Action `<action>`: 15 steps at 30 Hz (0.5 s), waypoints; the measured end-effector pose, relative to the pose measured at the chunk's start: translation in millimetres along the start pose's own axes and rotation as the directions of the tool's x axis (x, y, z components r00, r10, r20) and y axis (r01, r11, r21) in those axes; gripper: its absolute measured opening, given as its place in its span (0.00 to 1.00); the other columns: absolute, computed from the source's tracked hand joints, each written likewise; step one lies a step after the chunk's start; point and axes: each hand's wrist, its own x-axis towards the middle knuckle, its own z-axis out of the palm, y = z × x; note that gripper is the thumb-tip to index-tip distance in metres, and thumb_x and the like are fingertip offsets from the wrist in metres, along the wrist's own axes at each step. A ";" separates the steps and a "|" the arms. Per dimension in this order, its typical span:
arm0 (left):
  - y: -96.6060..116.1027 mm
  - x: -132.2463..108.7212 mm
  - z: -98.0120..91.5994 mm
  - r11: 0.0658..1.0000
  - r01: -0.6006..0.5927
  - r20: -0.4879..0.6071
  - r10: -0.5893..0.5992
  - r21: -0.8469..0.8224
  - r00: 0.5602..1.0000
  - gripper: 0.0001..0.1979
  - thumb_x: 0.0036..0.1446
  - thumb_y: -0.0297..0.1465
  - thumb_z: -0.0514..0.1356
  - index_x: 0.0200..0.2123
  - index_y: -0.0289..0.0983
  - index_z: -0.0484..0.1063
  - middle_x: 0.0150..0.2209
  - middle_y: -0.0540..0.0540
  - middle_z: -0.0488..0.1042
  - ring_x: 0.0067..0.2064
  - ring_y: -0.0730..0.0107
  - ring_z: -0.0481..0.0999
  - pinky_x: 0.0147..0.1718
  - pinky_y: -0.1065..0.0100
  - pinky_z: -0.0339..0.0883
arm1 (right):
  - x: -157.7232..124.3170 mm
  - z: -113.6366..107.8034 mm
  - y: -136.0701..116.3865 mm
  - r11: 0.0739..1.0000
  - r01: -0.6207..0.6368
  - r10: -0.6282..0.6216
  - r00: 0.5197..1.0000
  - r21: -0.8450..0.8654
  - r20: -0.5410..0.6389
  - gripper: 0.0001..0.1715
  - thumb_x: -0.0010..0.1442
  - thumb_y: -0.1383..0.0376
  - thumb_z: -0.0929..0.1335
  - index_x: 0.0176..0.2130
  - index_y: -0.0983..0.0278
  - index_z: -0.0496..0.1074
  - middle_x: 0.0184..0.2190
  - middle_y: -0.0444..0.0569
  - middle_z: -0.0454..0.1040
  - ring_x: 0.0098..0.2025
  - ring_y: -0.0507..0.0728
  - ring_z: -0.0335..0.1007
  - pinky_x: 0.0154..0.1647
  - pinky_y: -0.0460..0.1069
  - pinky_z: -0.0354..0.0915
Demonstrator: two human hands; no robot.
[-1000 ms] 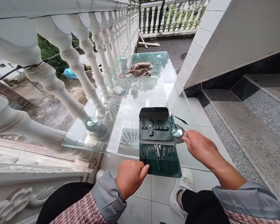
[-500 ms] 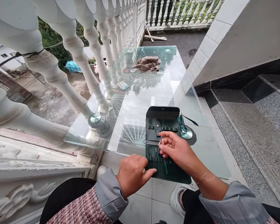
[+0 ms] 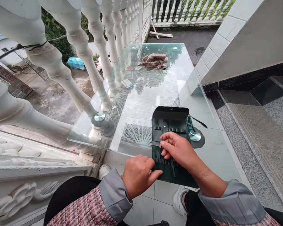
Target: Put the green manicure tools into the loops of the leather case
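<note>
An unfolded dark green tool case (image 3: 159, 127) lies at the near edge of the glass table, with elastic loops and several slim metal tools in its lower half. Above its middle, my right hand (image 3: 176, 147) pinches a thin metal tool between thumb and fingertips; its exact kind is too small to tell. My left hand (image 3: 141, 172) grips the case's lower left edge, thumb lying on top and fingers curled beneath. Part of the lower half is hidden behind my right hand.
The glass table (image 3: 141, 94) carries a crumpled brown cloth (image 3: 154, 61) at its far end and a small card box (image 3: 127, 83) on the left. Right of the case lies a green item with a strap (image 3: 198, 121). White balusters (image 3: 77, 69) run along the left; stone steps (image 3: 257, 125) rise on the right.
My view has shifted slightly, so the case and table appear further right. My right hand has drawn the thin tool a little to the left over the case. My left hand keeps its grip.
</note>
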 end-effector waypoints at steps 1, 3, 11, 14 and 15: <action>0.2 -0.2 0.1 1.000 -0.006 -0.004 0.006 0.000 1.000 0.17 0.47 0.40 0.66 0.20 0.37 0.62 0.19 0.53 0.66 0.22 0.72 0.64 0.21 0.68 0.46 | 0.5 0.5 0.3 1.000 -0.003 0.003 1.000 -0.008 -0.007 0.09 0.52 0.62 0.64 0.35 0.63 0.64 0.22 0.40 0.69 0.20 0.49 0.68 0.19 0.45 0.67; 0.6 -0.4 0.3 1.000 -0.024 -0.015 0.024 0.001 1.000 0.18 0.46 0.41 0.66 0.20 0.37 0.62 0.19 0.53 0.66 0.23 0.72 0.64 0.21 0.68 0.46 | 1.0 2.0 0.5 1.000 -0.006 0.006 1.000 -0.022 -0.017 0.10 0.52 0.64 0.64 0.37 0.62 0.64 0.22 0.39 0.68 0.19 0.49 0.68 0.18 0.45 0.67; 0.1 -2.3 3.7 0.995 -0.095 -0.050 0.096 0.031 0.994 0.22 0.46 0.48 0.64 0.21 0.37 0.61 0.20 0.52 0.64 0.23 0.71 0.63 0.21 0.67 0.46 | -1.2 5.2 -0.4 0.997 0.020 -0.021 1.000 -0.068 -0.013 0.11 0.51 0.65 0.63 0.38 0.62 0.63 0.22 0.38 0.66 0.19 0.48 0.67 0.17 0.44 0.67; -0.2 -3.7 6.2 0.977 -0.202 -0.055 0.206 0.061 0.977 0.25 0.48 0.53 0.59 0.21 0.37 0.61 0.20 0.52 0.63 0.23 0.70 0.62 0.21 0.66 0.47 | -1.0 4.3 0.1 0.997 0.024 -0.025 0.999 -0.073 -0.025 0.10 0.51 0.65 0.63 0.37 0.62 0.63 0.24 0.39 0.66 0.19 0.48 0.67 0.16 0.44 0.66; -0.1 -4.0 7.0 0.965 -0.248 -0.048 0.253 0.079 0.966 0.25 0.49 0.53 0.58 0.22 0.37 0.61 0.21 0.51 0.63 0.23 0.70 0.62 0.21 0.66 0.47 | -1.0 4.0 -0.1 0.997 0.023 -0.025 0.999 -0.075 -0.027 0.10 0.51 0.65 0.63 0.37 0.62 0.63 0.24 0.39 0.66 0.19 0.48 0.66 0.15 0.43 0.66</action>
